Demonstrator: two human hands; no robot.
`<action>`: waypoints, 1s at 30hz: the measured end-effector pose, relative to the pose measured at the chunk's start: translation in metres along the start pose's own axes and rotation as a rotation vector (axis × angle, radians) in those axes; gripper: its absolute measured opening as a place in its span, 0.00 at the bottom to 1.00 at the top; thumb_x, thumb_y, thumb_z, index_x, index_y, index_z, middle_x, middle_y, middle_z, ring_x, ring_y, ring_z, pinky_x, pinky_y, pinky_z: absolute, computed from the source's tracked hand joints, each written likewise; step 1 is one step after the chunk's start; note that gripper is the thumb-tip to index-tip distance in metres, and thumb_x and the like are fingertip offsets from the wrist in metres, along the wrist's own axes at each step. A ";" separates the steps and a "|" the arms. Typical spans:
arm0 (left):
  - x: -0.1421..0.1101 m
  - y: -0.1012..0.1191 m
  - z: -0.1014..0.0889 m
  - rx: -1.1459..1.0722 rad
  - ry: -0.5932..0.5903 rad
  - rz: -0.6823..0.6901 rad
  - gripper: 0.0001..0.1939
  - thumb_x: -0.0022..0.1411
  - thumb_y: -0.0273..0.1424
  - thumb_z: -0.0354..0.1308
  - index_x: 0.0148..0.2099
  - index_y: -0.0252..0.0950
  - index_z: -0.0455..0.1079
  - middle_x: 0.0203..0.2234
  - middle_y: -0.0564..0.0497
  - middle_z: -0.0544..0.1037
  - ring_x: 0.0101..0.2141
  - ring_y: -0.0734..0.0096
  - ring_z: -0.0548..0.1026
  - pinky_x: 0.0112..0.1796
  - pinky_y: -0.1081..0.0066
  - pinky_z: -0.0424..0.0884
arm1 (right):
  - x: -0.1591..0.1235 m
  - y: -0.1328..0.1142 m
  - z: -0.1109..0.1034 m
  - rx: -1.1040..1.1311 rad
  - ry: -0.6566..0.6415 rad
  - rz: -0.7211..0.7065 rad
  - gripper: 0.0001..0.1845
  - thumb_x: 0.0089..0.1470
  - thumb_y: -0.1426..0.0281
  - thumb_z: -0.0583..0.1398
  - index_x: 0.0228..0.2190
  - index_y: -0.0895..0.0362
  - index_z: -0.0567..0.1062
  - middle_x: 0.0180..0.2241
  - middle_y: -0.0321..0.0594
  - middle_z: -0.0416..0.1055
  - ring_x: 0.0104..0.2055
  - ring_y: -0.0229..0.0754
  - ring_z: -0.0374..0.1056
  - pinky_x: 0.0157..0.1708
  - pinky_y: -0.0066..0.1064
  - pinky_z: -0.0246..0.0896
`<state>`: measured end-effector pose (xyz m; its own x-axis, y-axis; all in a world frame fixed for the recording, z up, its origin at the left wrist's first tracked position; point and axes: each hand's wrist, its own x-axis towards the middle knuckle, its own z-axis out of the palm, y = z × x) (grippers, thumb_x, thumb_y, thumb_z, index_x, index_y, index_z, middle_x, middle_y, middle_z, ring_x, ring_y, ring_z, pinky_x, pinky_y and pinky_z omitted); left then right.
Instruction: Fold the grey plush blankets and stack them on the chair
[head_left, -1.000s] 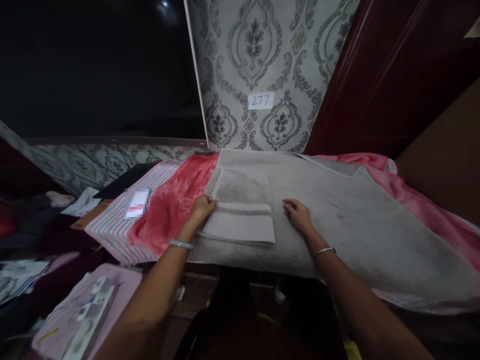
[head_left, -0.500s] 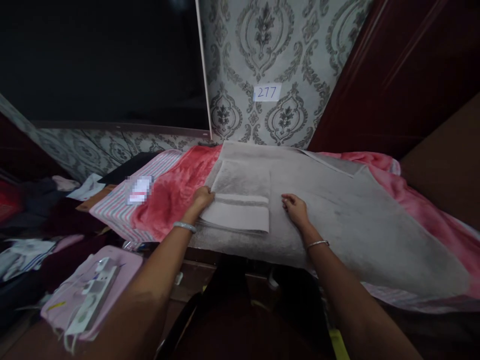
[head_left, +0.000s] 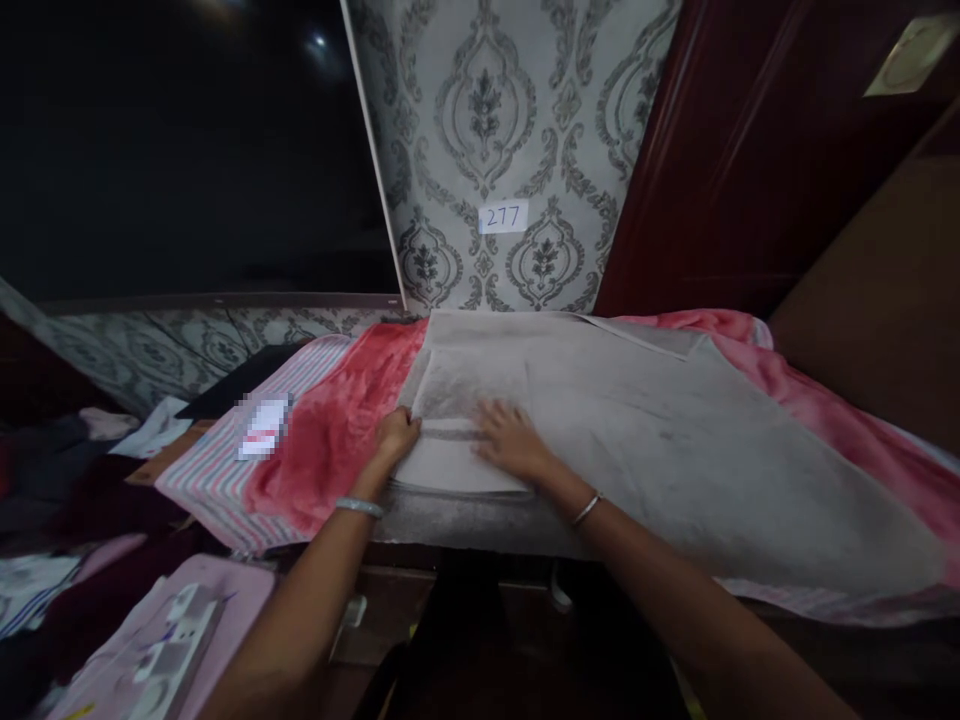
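Note:
A folded grey cloth [head_left: 450,468] with a fuzzy darker strip lies on a larger spread of grey cloth [head_left: 637,460]. My left hand [head_left: 397,437] pinches the folded cloth at its left edge, fingers curled over the border. Across the right part of the fold rests my right hand [head_left: 514,440], its fingers stretched out flat and slightly blurred by motion. Beneath it, a piece of the fold is hidden. A pink-red plush blanket [head_left: 337,430] shows under the grey cloth on both sides.
At the left lie a striped cloth [head_left: 202,470] and a pixelated, light-coloured item [head_left: 262,428]. A power strip [head_left: 176,650] sits on a pink surface [head_left: 240,590] at lower left. Behind are a large screen [head_left: 187,150], a patterned wall [head_left: 487,130] and a dark red door [head_left: 750,170].
My right hand has moved left from beside the fold onto it, and its fingers have opened out. My left hand stays at the left edge. The view has tilted upward and shifted slightly right.

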<state>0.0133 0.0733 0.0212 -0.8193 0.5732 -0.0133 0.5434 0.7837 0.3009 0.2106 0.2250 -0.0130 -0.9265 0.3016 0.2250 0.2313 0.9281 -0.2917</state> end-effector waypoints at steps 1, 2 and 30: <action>-0.001 0.000 0.001 0.007 0.004 0.004 0.13 0.68 0.37 0.53 0.47 0.36 0.73 0.43 0.39 0.82 0.45 0.54 0.79 0.39 0.66 0.69 | -0.005 -0.006 0.006 -0.027 -0.063 0.014 0.36 0.66 0.49 0.50 0.70 0.49 0.56 0.73 0.43 0.44 0.74 0.59 0.37 0.69 0.60 0.33; -0.002 0.001 0.002 0.013 0.009 0.008 0.13 0.68 0.36 0.53 0.48 0.36 0.73 0.43 0.39 0.82 0.45 0.54 0.79 0.40 0.66 0.69 | -0.011 -0.010 0.011 -0.039 -0.097 0.032 0.36 0.67 0.49 0.50 0.70 0.48 0.56 0.73 0.43 0.43 0.74 0.59 0.36 0.69 0.59 0.32; -0.049 0.027 0.044 0.206 0.138 0.423 0.31 0.69 0.37 0.47 0.71 0.32 0.58 0.71 0.35 0.56 0.70 0.43 0.51 0.66 0.39 0.49 | 0.039 -0.005 0.000 0.077 -0.082 -0.119 0.28 0.71 0.63 0.46 0.69 0.50 0.60 0.70 0.43 0.56 0.72 0.46 0.47 0.70 0.50 0.39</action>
<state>0.0765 0.0767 -0.0123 -0.5278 0.8255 0.2000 0.8474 0.5279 0.0570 0.1737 0.2319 -0.0028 -0.9678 0.1685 0.1871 0.0975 0.9358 -0.3389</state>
